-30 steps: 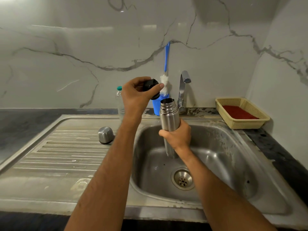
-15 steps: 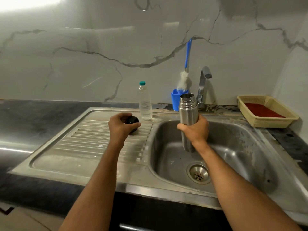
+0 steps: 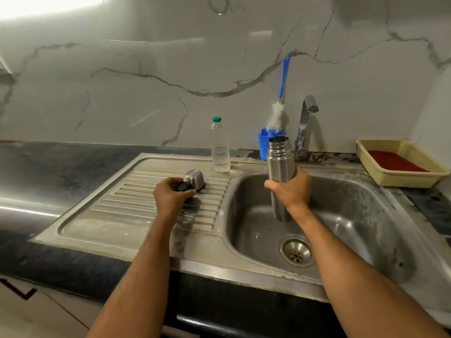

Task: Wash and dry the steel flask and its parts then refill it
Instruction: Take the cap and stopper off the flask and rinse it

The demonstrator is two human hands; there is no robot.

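Two bare hands work at a steel sink set in a dark bench (image 3: pixel 61 162). The right hand (image 3: pixel 291 191) has its grip closed around the middle of the steel flask (image 3: pixel 280 158), with the fingers curled round the body. The flask stands upright above the sink basin (image 3: pixel 353 215), its mouth open and its threaded neck showing, its lower end hanging over the basin near the drain (image 3: pixel 296 251). The left hand (image 3: pixel 170 196) is on the ribbed draining board (image 3: pixel 122 191), and its grip is pinching the black stopper (image 3: pixel 183 187) between the fingers and the thumb. I cannot tell whether the stopper already touches the board. Just behind the stopper lies the steel cup lid (image 3: pixel 194 178) of the flask, resting on the board.

At the back edge of the sink stands a clear plastic water bottle (image 3: pixel 220 147) with a green cap. Beside it, to the right, is a blue holder (image 3: pixel 264 142) with a bottle brush (image 3: pixel 278 115) standing in it, and then the tap (image 3: pixel 306 123). On the bench at the far right sits a yellow basket (image 3: pixel 405 178) with a red cloth (image 3: pixel 395 162) inside.
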